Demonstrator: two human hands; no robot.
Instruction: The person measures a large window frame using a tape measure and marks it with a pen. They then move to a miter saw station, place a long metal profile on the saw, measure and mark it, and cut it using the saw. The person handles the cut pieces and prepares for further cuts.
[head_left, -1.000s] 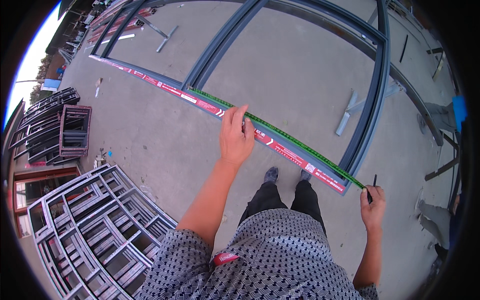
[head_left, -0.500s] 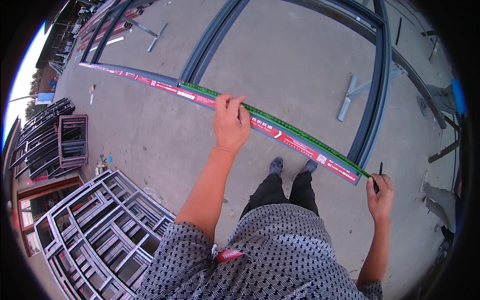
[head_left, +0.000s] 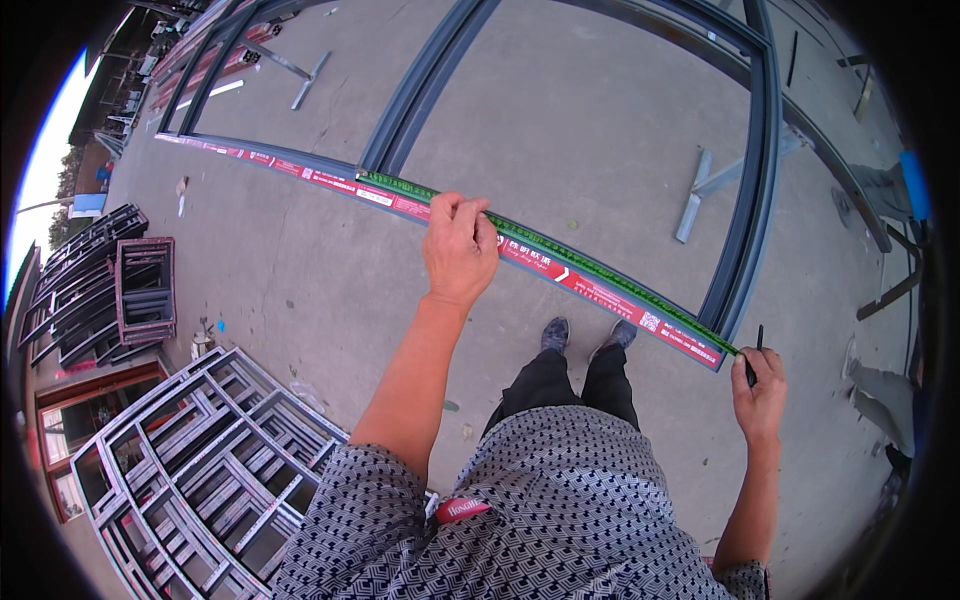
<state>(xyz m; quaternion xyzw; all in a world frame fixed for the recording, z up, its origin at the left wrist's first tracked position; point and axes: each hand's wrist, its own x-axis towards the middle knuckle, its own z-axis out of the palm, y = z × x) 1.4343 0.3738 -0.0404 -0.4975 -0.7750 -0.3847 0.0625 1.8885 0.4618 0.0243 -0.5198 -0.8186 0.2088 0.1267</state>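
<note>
A green tape measure blade (head_left: pixel 600 269) is stretched along the near edge of a large grey metal frame (head_left: pixel 741 230), beside a red printed strip on that edge. Its far-left end lies at the frame's middle upright bar (head_left: pixel 428 85). My left hand (head_left: pixel 460 255) pinches the blade between thumb and fingers and rests over the frame edge. Just past the frame's right corner, my right hand (head_left: pixel 760 398) is closed on the blade's other end, with a thin black pen-like stick (head_left: pixel 760 337) standing up from the fingers. The tape's case is hidden.
Metal supports (head_left: pixel 693 195) stand under the frame. Stacked welded frames (head_left: pixel 215 460) lie at the lower left, with more dark frames (head_left: pixel 146 290) behind them. Another person's leg (head_left: pixel 885 405) shows at the right rim. My shoes (head_left: pixel 555 333) are just below the frame edge.
The view has shifted slightly, so the frame's left part sits a little lower. Both hands keep their hold on the stretched tape.
</note>
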